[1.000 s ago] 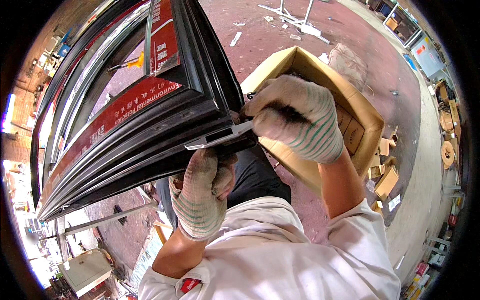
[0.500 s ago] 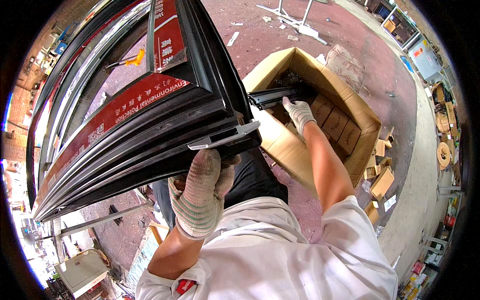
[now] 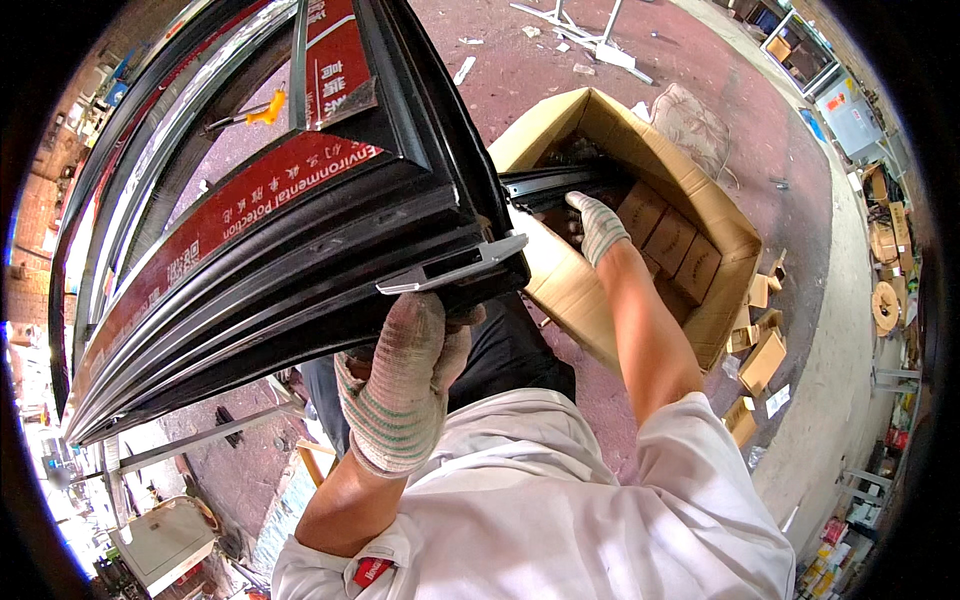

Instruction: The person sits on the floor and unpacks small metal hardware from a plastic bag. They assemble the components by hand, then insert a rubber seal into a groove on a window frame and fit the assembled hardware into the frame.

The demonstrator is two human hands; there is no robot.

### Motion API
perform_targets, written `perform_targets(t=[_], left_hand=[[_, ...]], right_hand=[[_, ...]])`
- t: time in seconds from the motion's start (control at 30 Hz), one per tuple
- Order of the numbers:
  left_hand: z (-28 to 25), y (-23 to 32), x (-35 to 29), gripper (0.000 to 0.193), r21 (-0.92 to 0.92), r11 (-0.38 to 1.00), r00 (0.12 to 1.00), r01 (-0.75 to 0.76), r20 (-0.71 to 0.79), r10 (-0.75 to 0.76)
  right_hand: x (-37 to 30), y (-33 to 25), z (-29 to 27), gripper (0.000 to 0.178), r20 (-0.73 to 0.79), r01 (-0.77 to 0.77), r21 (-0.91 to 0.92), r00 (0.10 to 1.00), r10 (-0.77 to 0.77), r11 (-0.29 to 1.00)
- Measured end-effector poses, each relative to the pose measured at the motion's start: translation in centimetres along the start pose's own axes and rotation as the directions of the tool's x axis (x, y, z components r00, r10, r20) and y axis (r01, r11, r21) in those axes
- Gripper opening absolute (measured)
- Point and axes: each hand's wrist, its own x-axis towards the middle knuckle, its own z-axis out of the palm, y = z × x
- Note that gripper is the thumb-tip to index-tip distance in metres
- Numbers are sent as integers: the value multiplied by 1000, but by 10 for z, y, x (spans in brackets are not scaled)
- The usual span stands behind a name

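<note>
Right hand (image 3: 598, 226) now reaching deeper into cardboard box (image 3: 700, 200), fingers' grip unclear, left hand (image 3: 405, 375) fingers gripping black window frame (image 3: 300, 270) corner

Both hands gloved. Left hand (image 3: 415, 345) raised close to chest, fingers curled in a grip, forearm bent up. Right hand (image 3: 598, 225) reaching forward-down, arm extended, fingers together.

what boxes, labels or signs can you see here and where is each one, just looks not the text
Large cardboard carton: open, brown, on the floor right of centre; right hand reaches in.
Small brown boxes: packed in rows inside it.
Loose small boxes: scattered on the floor by its right side.
Red label strip: white print, along the black window frame the left hand holds.
</note>
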Motion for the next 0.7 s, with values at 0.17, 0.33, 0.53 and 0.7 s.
perform_targets(t=[0.17, 0.33, 0.53, 0.7], left_hand=[[-3, -1, 0, 30, -58, 997, 999, 50, 17, -49], [-1, 2, -1, 27, -15, 1000, 999, -11, 41, 12], [1, -1, -3, 26, -57, 998, 998, 3, -65, -7], [-1, -2, -2, 27, -31, 999, 999, -45, -31, 44]], right_hand=[[-3, 3, -11, 16, 26, 49, 69, 998, -51, 996], [-4, 7, -17, 17, 72, 82, 119, 993, -91, 990], [-10, 6, -24, 15, 97, 82, 180, 990, -101, 980], [-39, -1, -20, 19, -22, 112, 81, 994, -111, 990]])
